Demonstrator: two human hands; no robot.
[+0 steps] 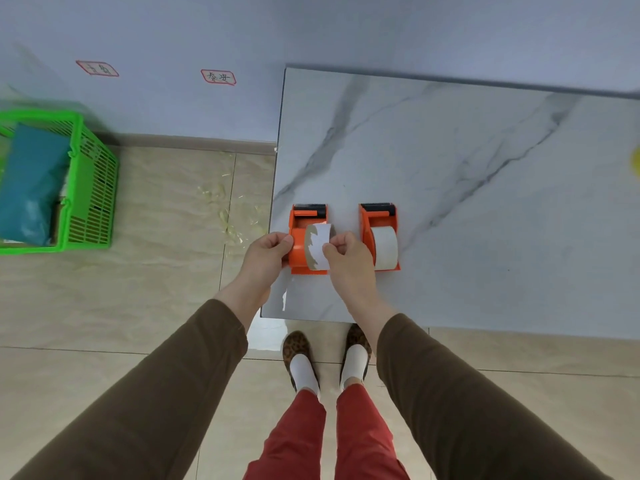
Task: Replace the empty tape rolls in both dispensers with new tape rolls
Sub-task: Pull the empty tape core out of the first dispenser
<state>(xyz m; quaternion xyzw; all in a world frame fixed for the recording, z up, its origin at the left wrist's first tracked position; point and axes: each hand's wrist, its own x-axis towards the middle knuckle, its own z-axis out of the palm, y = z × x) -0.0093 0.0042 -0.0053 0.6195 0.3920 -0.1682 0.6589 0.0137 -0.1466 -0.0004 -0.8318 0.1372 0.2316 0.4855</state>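
Two orange tape dispensers stand side by side near the front left corner of the marble table (450, 168). The left dispenser (300, 233) holds a nearly bare brown cardboard core with torn white remnants (317, 247). My left hand (268, 251) grips the left side of this dispenser. My right hand (346, 254) pinches the right edge of the empty core. The right dispenser (377, 216) carries a cream tape roll (385, 247), partly behind my right hand.
A green plastic basket (86, 188) with a teal bag inside sits on the tiled floor at the left. Scraps of clear tape litter the floor beside the table's left edge. A yellow object (636, 162) shows at the far right edge.
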